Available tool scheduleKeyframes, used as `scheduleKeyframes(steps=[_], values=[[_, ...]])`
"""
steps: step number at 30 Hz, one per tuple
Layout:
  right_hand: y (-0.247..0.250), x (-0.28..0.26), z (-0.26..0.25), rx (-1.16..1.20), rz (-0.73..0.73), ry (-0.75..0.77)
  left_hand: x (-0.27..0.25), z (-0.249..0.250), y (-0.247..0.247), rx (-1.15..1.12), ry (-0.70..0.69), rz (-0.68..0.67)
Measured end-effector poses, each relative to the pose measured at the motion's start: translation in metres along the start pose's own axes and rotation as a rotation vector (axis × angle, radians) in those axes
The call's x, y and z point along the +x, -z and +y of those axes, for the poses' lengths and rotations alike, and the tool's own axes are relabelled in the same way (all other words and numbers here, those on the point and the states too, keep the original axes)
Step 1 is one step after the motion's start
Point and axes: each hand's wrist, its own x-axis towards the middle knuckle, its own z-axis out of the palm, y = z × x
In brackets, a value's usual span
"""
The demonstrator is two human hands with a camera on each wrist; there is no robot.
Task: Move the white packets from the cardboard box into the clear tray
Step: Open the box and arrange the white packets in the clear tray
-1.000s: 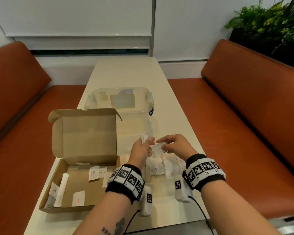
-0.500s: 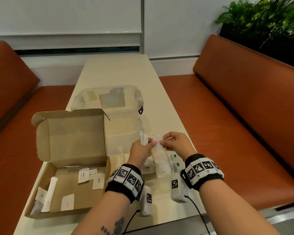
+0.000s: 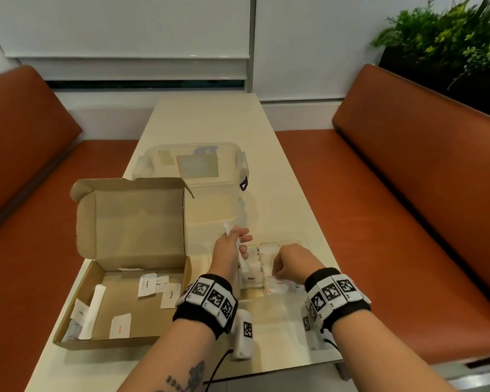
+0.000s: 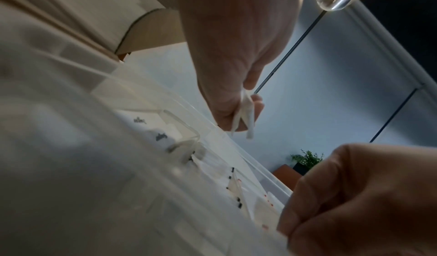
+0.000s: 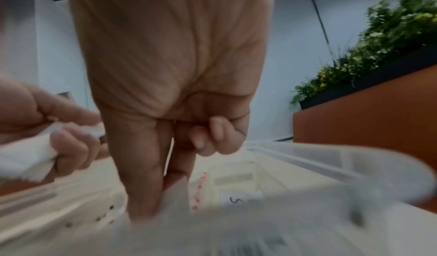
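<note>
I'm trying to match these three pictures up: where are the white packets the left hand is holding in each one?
Head view: the held packets stick up from the left hand, just left of centre.
Left wrist view: held packets hang from the pinching fingers, centre.
Right wrist view: held packets sit in the left hand at the left edge.
Shared landmark: the clear tray.

White packets [image 3: 147, 284] with black or red lettering, brown cardboard box [image 3: 130, 222], black-and-white checker-patterned wristbands [image 3: 210, 299], rust-orange benches [image 3: 408, 193]
</note>
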Motion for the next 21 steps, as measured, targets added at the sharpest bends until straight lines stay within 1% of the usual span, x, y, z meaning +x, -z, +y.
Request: scheduleKeyframes(steps=[8,11,17,21], values=[[-0.014,-0.002,0.007,-0.027,0.045,0.071,-0.004,-0.001,0.007,0.0,-0.004,0.003],[-0.021,-0.001,0.01,-0.049,0.076,0.066,-0.006,-0.002,0.008,0.008,-0.007,-0.009],[-0.028,0.0,0.013,-0.078,0.038,0.06,-0.008,-0.001,0.007,0.012,-0.018,-0.034],[-0.031,0.001,0.014,-0.081,0.067,0.047,-0.008,-0.003,0.007,0.026,-0.023,-0.039]])
